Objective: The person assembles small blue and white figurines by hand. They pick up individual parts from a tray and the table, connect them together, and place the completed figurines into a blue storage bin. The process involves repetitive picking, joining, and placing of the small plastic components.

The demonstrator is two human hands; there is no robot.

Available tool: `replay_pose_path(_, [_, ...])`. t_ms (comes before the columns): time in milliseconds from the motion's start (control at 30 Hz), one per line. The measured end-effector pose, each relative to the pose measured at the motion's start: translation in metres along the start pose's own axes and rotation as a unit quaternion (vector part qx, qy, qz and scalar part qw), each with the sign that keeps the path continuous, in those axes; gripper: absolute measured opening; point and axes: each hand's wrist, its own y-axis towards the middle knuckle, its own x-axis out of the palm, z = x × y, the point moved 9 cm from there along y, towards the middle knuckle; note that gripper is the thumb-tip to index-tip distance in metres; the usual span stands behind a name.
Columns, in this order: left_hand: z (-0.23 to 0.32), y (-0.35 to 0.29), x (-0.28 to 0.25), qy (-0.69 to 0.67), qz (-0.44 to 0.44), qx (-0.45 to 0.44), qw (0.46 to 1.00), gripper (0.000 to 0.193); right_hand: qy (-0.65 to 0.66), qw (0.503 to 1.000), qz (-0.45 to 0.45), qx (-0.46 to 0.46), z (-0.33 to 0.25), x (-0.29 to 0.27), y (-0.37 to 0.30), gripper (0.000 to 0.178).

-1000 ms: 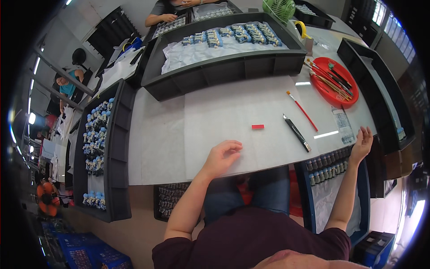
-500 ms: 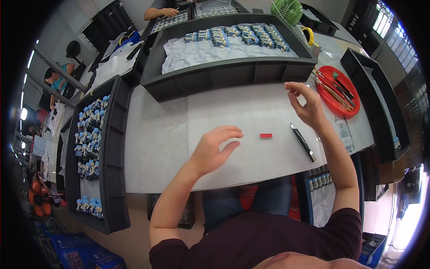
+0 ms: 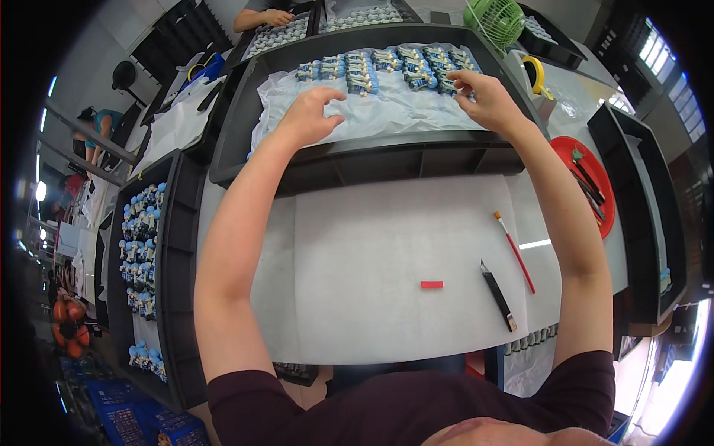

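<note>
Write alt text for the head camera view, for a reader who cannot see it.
Seen from above, a person's left hand and right hand reach over a black tray lined with white cloth, holding rows of small blue-and-white figurines. On the white table nearer them lie a red brush, a black knife and a small red block.

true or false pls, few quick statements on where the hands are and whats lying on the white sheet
1. Both hands are over the far black tray. True: the left hand and right hand reach over its white liner and the blue-and-white figures.
2. The right hand holds the red brush. False: the brush lies on the white sheet, away from both hands.
3. A small red piece lies on the sheet. True.
4. The black knife sits in the red dish. False: it lies on the sheet beside the brush; the dish is further right.
5. The green fan stands beyond the tray. True.
</note>
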Motion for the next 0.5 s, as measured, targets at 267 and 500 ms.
replay_pose_path(267, [-0.064,0.116,0.069,0.102,-0.198,-0.030,0.974,0.075,-0.080,0.988,-0.131,0.002,0.055,0.061,0.071,0.055])
replay_pose_path(500, [-0.091,0.155,0.108,0.129,-0.248,-0.052,0.959,0.090,-0.079,0.958,-0.272,0.053,0.094,0.130,0.125,0.088])
